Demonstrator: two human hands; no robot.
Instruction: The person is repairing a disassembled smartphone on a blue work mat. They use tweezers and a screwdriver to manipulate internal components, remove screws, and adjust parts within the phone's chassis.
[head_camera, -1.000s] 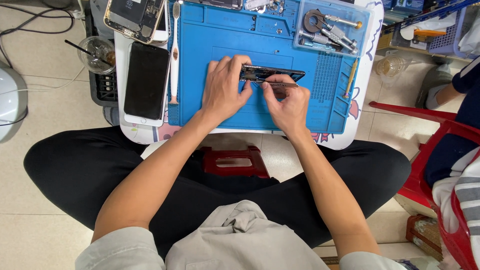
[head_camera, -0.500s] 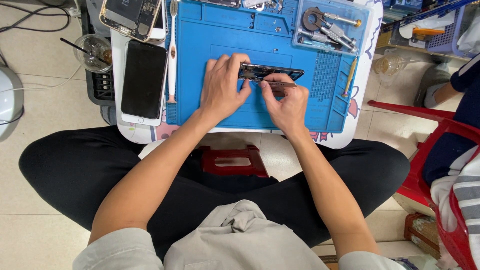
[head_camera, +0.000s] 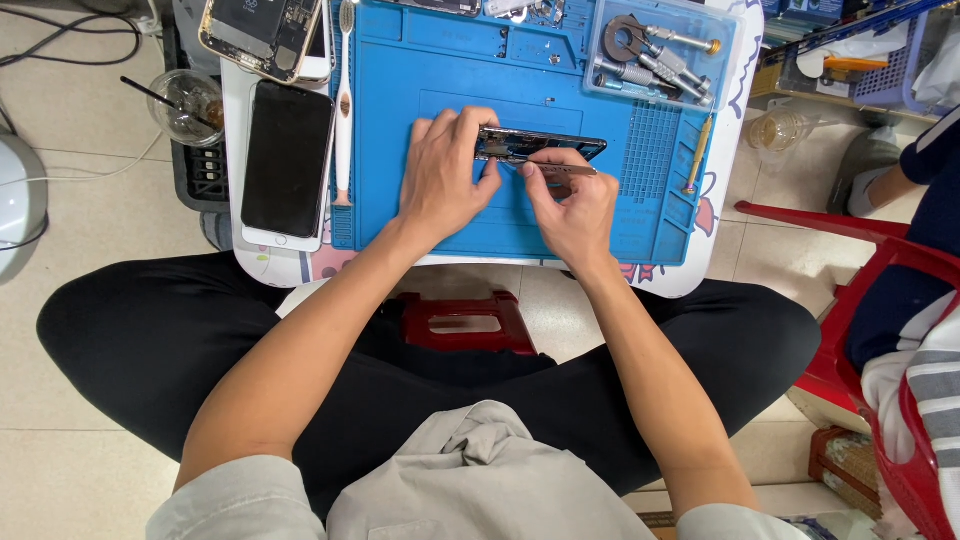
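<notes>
My left hand (head_camera: 448, 172) grips the left end of a dark opened phone body (head_camera: 545, 144), tilted up on its edge over a blue work mat (head_camera: 400, 90). My right hand (head_camera: 570, 200) pinches thin metal tweezers (head_camera: 560, 169), whose tip touches the phone's lower edge near my left fingers. Both hands sit close together at the mat's centre.
A black-screened phone (head_camera: 287, 160) and a toothbrush (head_camera: 344, 100) lie left of the mat; an opened phone (head_camera: 263, 35) lies above. A clear tray of tools (head_camera: 655, 55) sits top right. A plastic cup (head_camera: 185, 105), a red stool (head_camera: 462, 322) and another person on a red chair (head_camera: 905, 300) are nearby.
Both hands and the phone body stay almost in place; the tweezers shift slightly along the phone's lower edge.
</notes>
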